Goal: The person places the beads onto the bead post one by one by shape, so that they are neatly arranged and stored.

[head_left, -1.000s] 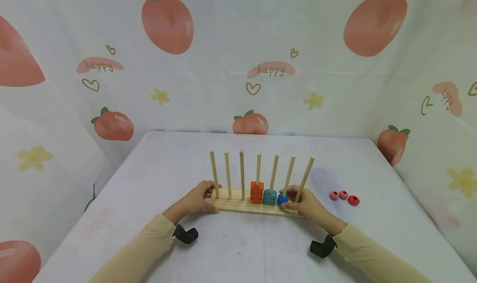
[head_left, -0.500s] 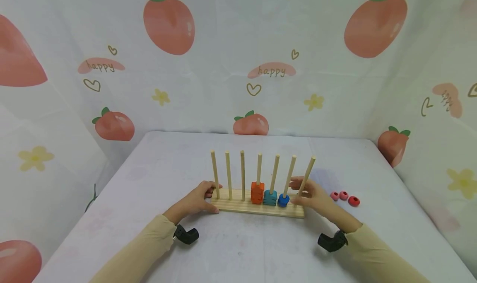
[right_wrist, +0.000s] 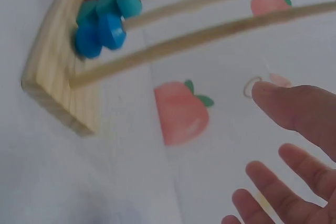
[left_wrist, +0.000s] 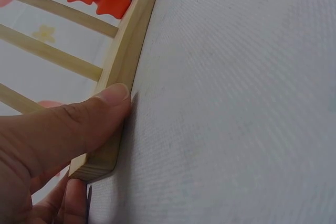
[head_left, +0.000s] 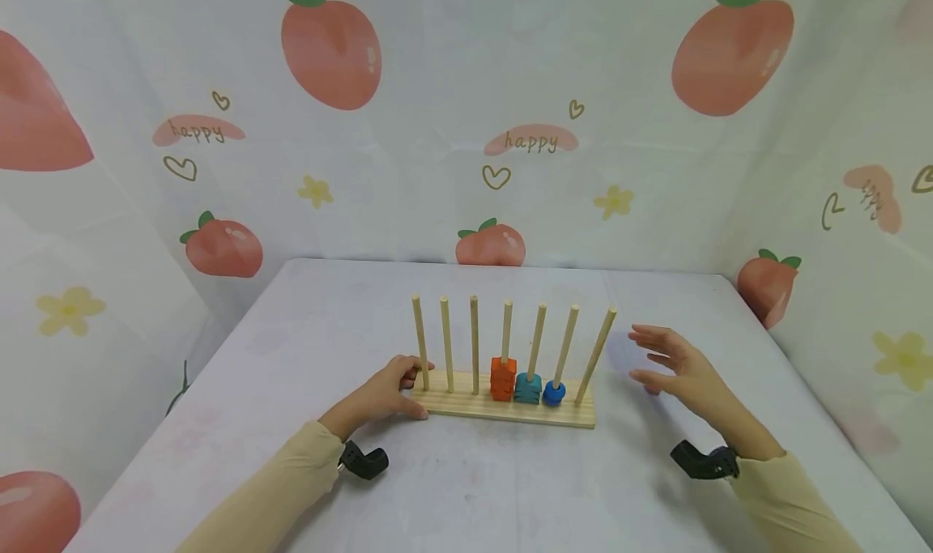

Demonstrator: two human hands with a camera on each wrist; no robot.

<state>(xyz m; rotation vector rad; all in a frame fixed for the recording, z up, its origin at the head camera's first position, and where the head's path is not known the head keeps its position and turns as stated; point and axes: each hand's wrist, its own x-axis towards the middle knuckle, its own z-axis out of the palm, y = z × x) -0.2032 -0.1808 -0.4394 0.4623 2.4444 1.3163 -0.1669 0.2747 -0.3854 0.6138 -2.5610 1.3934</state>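
My left hand (head_left: 389,391) grips the left end of a wooden peg board (head_left: 474,405), thumb along its front edge and fingers behind. Upright pegs stand in a row on it. Orange star beads (head_left: 503,379) are stacked on the middle peg, teal beads (head_left: 528,389) on the one to its right, and two blue beads (right_wrist: 111,31) on the peg after that. The rightmost peg (head_left: 596,356) and the three on the left carry no beads. Right of the board, my right hand (head_left: 681,372) hovers with fingers spread, holding nothing. It hides most of the loose pink and red beads.
The board stands on a white-covered table (head_left: 452,488). A printed cloth backdrop (head_left: 423,75) rises behind the table and at both sides. Each wrist carries a black camera mount, such as the right one (head_left: 703,461).
My right hand has let go of the blue beads, now low on their peg, and moved right, off the board to above the loose beads. My left hand stays put.
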